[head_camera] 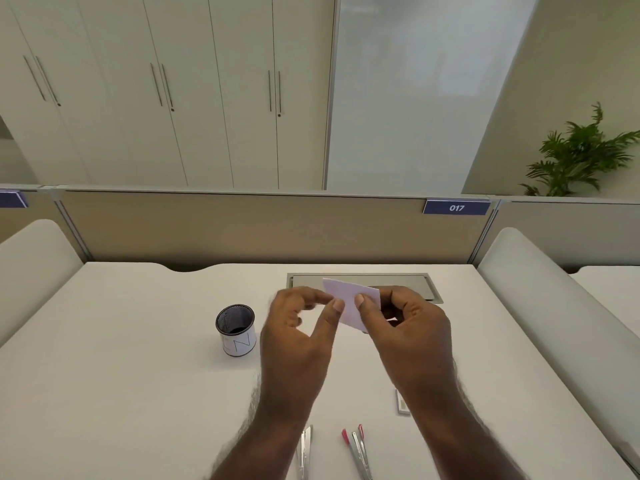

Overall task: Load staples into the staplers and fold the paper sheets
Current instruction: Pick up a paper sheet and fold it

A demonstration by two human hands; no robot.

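Observation:
A small folded white paper sheet [349, 299] is held up above the desk between both hands. My right hand [405, 327] pinches its right side between thumb and fingers. My left hand [298, 327] touches its left edge with the thumb tip, its fingers curled and slightly blurred. Near the desk's front edge lies an opened stapler with pink ends [356, 448], and a second metal stapler [304, 448] lies partly hidden by my left forearm. A small strip of staples [401, 403] rests beside my right wrist.
A mesh pen cup with a white label [237, 330] stands left of my hands on the white desk [121, 375]. A grey cable hatch [408, 282] sits in the desk behind the paper. A beige partition [242, 226] closes the far edge.

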